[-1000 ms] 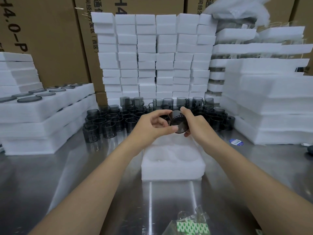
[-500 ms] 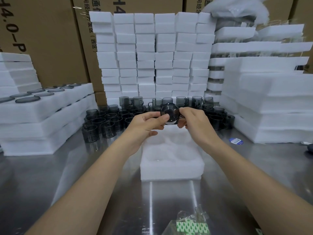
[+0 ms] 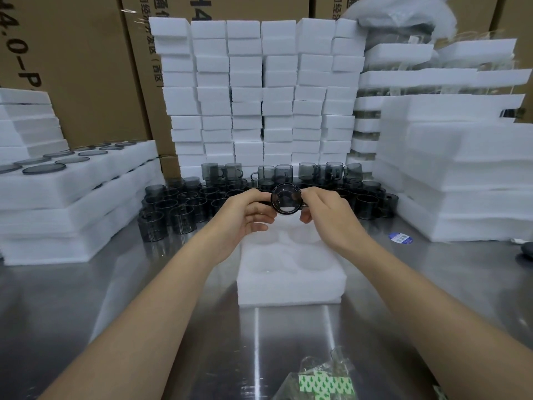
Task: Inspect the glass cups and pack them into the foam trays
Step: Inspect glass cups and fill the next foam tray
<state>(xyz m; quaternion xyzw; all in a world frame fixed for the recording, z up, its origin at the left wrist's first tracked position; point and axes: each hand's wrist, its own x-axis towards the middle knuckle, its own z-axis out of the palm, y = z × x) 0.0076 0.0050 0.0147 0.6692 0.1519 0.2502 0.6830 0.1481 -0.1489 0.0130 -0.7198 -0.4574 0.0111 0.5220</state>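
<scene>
Both hands have lifted and turned the cup [image 3: 286,201] so its round end now faces the camera: inspection continues. The left hand [image 3: 245,215] pinches it at 9 o'clock, the right hand [image 3: 326,217] at 3, above the empty tray [image 3: 291,281].

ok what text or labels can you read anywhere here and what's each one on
"4.0-P", cut off at the frame edge: left cardboard box.
"4" plus a column of Chinese print, too small to read reliably: middle cardboard box.
Blue sticker on the steel table: print too blurred.
Green-and-white packet: no readable words.
</scene>
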